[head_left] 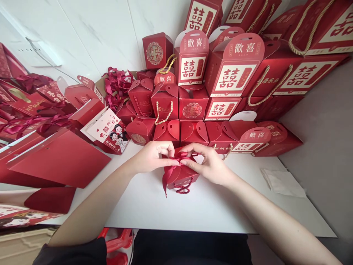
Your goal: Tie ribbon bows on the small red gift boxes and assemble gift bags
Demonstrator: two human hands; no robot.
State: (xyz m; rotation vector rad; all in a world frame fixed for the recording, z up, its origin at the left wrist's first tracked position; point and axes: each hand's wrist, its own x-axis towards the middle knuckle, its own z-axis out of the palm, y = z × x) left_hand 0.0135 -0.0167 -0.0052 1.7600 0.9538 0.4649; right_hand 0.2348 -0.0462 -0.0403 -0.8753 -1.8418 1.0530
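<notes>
A small red gift box [180, 176] with a dark red rope handle [184, 187] stands on the white table in front of me. Across its top runs a dark red ribbon [168, 176], one tail hanging down the box's left side. My left hand [154, 156] pinches the ribbon at the middle of the lid. From the other side, my right hand [209, 163] pinches it too, thumb and fingers close to the left thumb. Between the fingertips the ribbon is gathered, and part of it is hidden by the fingers.
Stacked red gift boxes [194, 106] line the back of the table. Flat red bags [60, 156] and a box with a cartoon couple [116, 136] lie at left. Loose ribbons [117, 84] are heaped behind. A white tissue packet [282, 182] is at right; a red stool [120, 243] stands below.
</notes>
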